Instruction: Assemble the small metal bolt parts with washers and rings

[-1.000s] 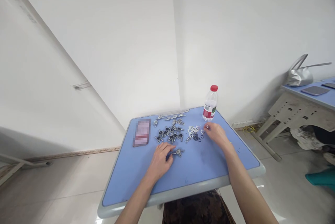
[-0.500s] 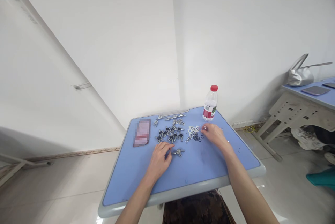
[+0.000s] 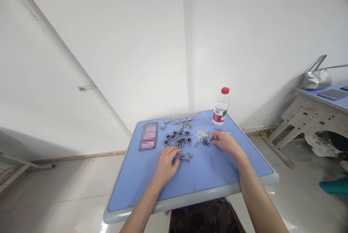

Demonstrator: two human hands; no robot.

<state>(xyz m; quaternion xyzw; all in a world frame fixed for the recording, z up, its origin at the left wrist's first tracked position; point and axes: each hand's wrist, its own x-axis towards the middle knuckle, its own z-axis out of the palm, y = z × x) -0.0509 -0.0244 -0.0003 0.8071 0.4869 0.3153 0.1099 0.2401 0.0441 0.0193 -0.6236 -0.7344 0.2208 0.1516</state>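
My left hand (image 3: 168,160) rests on the blue table (image 3: 201,178), fingers apart and holding nothing, just left of a single metal part (image 3: 187,158). Above it lie several metal parts with black round centres (image 3: 179,138). My right hand (image 3: 222,140) is closed, fingertips pinched at the right edge of the small parts; what they grip is too small to make out. Beside those fingertips are white rings (image 3: 201,134), black rings (image 3: 206,142) and tiny metal pieces (image 3: 196,145). More metal parts (image 3: 183,120) lie along the far edge.
A red-capped bottle (image 3: 220,106) stands at the back right, with a thin metal tool (image 3: 227,131) in front of it. A blurred-out phone (image 3: 149,136) lies at the left. Another table (image 3: 323,98) with a silver bag (image 3: 317,79) is at the far right.
My right hand has moved slightly down towards the black rings, showing the thin tool behind it. My left hand has kept its place. The view has shifted a little.
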